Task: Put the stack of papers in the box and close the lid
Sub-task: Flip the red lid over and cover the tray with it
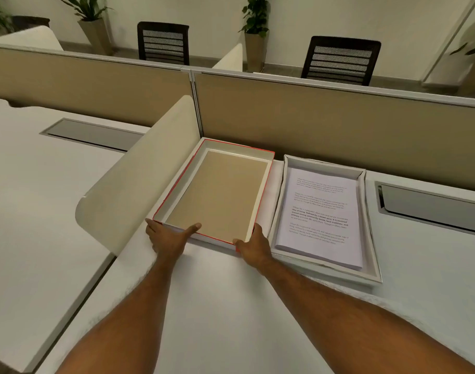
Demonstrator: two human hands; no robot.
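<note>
A white surface [231, 306] runs up to a tan partition [339, 122] with a grey top rail. A cream curved divider [139, 182] stands at the left. Beyond the partition are two black mesh chairs [163, 43] and potted plants [255, 33] against a pale wall [312, 14]. Grey recessed slots [93, 134], perhaps cable trays, sit in the desktops.

matt cardboard lid [217, 190] with a brown paper-lined inside and thin red edging; to its right a matt white cardboard box [370, 225] holding smooth printed papers [320, 211]. smooth matt white desk [204, 306]; beige cloth-covered partition [339, 125] behind.
</note>
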